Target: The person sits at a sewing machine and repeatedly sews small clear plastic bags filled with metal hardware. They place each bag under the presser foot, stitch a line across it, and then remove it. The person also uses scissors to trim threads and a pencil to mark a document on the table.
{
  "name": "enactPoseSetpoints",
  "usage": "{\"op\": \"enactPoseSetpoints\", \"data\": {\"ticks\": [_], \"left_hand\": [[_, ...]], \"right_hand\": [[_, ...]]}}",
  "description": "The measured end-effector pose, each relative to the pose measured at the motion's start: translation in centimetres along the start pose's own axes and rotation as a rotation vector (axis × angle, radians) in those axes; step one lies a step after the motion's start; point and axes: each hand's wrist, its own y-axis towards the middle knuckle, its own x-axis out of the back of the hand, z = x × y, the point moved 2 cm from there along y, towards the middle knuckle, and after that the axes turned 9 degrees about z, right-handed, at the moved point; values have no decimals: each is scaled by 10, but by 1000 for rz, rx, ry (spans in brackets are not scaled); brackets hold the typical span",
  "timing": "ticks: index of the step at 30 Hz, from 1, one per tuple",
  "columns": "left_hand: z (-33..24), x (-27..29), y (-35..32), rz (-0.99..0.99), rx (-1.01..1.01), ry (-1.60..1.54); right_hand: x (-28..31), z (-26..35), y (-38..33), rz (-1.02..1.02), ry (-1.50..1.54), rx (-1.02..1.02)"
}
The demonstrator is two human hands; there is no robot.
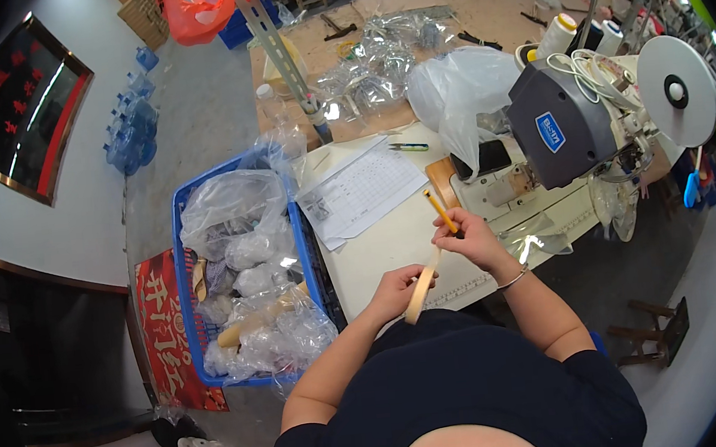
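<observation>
Left hand [395,291] clamped on tan strip [420,291], just in front of the sewing machine [556,135]. Right hand [465,239] pinches orange pencil [441,210] against it. Judgement: keep the strip taut, with light strokes.

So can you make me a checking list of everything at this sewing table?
Surface: white table with a printed sheet lying on it.
Job's things: tan strip and yellow pencil, both in hand.
Clutter: blue basket full of plastic bags beside the table; small snips; clear bag.
Hands: left hand grips the strip; right hand pinches the pencil, tip up.
Cables: white cords bundled on top of the sewing machine.
Surroundings: wooden bench behind with tools and wrappers; water bottles on the floor.
</observation>
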Motion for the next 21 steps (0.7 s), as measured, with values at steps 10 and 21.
{"op": "enactPoseSetpoints", "data": {"ticks": [10,21], "left_hand": [[-21,14,-3,-74,-85,436],[-21,38,0,-40,-230,675]], "right_hand": [[0,10,-19,149,368,203],[-24,17,10,378,-999,276]]}}
